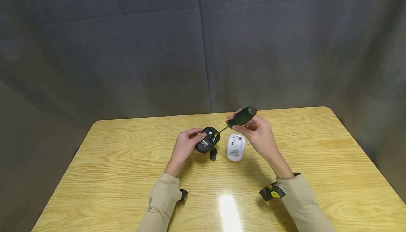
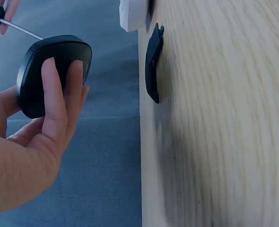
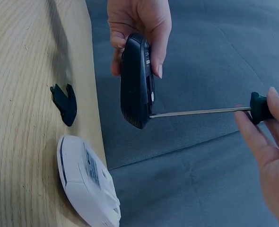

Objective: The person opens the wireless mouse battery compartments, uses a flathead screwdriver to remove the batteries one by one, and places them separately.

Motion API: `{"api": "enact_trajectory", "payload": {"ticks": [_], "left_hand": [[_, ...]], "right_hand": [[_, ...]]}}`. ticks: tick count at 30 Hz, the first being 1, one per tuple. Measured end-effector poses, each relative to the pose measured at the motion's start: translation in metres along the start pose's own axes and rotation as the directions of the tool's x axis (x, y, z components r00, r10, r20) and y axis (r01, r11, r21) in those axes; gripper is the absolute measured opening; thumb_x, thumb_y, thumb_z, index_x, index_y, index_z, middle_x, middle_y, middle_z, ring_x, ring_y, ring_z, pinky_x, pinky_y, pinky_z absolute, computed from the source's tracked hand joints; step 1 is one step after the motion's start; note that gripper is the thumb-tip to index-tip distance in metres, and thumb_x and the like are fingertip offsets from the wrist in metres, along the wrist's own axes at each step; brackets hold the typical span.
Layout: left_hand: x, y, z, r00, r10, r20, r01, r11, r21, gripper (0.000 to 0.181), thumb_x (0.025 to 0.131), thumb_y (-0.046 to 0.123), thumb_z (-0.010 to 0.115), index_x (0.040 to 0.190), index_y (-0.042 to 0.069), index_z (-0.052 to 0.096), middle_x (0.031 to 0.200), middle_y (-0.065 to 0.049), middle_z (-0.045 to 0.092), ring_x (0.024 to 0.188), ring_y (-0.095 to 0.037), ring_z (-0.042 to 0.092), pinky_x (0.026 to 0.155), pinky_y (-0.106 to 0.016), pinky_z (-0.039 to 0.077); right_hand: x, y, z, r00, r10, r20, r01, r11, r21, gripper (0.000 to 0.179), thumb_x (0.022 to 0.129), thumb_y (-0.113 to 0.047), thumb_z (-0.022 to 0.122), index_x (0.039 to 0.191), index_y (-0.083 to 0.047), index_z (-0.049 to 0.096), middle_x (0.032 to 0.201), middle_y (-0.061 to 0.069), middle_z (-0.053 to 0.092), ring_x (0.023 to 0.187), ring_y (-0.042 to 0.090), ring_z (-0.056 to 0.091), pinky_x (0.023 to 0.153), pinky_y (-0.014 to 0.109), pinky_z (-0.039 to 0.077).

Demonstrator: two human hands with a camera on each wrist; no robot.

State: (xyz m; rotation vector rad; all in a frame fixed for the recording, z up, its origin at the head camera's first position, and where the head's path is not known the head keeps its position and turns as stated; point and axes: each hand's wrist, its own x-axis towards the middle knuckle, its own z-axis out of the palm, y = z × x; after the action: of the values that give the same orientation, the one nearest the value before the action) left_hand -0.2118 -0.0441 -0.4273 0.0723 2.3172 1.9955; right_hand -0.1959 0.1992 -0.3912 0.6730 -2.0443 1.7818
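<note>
My left hand [image 1: 185, 145] grips a black computer mouse [image 1: 207, 143] above the table, underside turned up with its battery bay uncovered. In the left wrist view, fingers press against the back of the black mouse [image 2: 33, 80]. A screwdriver [image 1: 242, 117] with a dark green handle is held by my right hand [image 1: 259, 137]. Its shaft [image 3: 196, 113] reaches to the front end of the mouse's underside, and the tip appears to touch there; a gold-coloured bit shows in the bay. Below the held mouse, a small black battery cover [image 1: 213, 154] lies on the table.
A white mouse [image 1: 235, 151] lies underside up between the hands, its bay also uncovered. Just right of it is a small pale piece [image 1: 248, 142], partly hidden by my right hand. The wooden table [image 1: 111, 175] ends at a dark grey curtain [image 1: 142, 66].
</note>
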Motion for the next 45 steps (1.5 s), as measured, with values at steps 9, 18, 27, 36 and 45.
{"api": "enact_trajectory", "payload": {"ticks": [9, 18, 27, 36, 45], "left_hand": [[-0.001, 0.002, -0.002, 1.0, 0.008, 0.001, -0.008, 1.0, -0.012, 0.035, 0.099, 0.015, 0.068, 0.127, -0.006, 0.069, 0.121, -0.023, 0.069, 0.098, -0.023, 0.068, 0.068, -0.025, 0.057], [-0.001, 0.001, -0.003, 1.0, 0.013, 0.027, -0.012, 0.999, -0.038, 0.033, 0.098, 0.013, 0.07, 0.125, -0.005, 0.071, 0.12, -0.022, 0.069, 0.098, -0.021, 0.068, 0.071, -0.023, 0.056], [-0.001, 0.005, -0.001, 0.998, 0.034, 0.045, -0.032, 0.999, -0.034, 0.028, 0.097, 0.011, 0.069, 0.12, -0.004, 0.074, 0.119, -0.018, 0.071, 0.098, -0.018, 0.067, 0.077, -0.022, 0.054], [-0.001, 0.004, 0.003, 0.999, 0.043, 0.023, -0.043, 0.999, -0.017, 0.028, 0.099, 0.011, 0.068, 0.12, -0.005, 0.073, 0.116, -0.02, 0.072, 0.1, -0.021, 0.069, 0.079, -0.024, 0.056], [-0.002, 0.005, 0.005, 0.999, 0.043, -0.028, -0.042, 0.998, 0.048, 0.027, 0.099, 0.013, 0.069, 0.118, -0.004, 0.074, 0.119, -0.019, 0.071, 0.106, -0.026, 0.069, 0.087, -0.03, 0.058]], "right_hand": [[0.005, 0.014, -0.004, 0.988, 0.143, -0.054, -0.117, 0.938, 0.327, 0.026, 0.094, 0.013, 0.066, 0.12, 0.009, 0.063, 0.116, 0.014, 0.075, 0.1, 0.025, 0.075, 0.09, 0.039, 0.058], [0.006, 0.029, -0.02, 0.946, 0.32, -0.04, -0.205, 0.693, 0.691, 0.022, 0.103, 0.011, 0.052, 0.118, -0.002, 0.061, 0.114, 0.012, 0.075, 0.1, 0.03, 0.075, 0.091, 0.042, 0.057], [0.007, 0.032, -0.024, 0.871, 0.49, -0.006, -0.304, 0.55, 0.778, 0.014, 0.106, 0.002, 0.051, 0.116, -0.001, 0.06, 0.11, 0.014, 0.073, 0.095, 0.027, 0.076, 0.09, 0.038, 0.058], [0.003, 0.011, -0.002, 0.963, 0.193, -0.187, -0.107, 0.914, 0.391, 0.019, 0.101, 0.005, 0.061, 0.119, 0.01, 0.059, 0.108, 0.008, 0.076, 0.092, 0.023, 0.076, 0.086, 0.038, 0.059], [0.0, 0.003, 0.013, 0.989, 0.044, -0.139, -0.016, 0.98, 0.197, 0.024, 0.097, 0.011, 0.063, 0.12, 0.016, 0.057, 0.11, 0.0, 0.076, 0.094, 0.022, 0.076, 0.084, 0.036, 0.06]]}}
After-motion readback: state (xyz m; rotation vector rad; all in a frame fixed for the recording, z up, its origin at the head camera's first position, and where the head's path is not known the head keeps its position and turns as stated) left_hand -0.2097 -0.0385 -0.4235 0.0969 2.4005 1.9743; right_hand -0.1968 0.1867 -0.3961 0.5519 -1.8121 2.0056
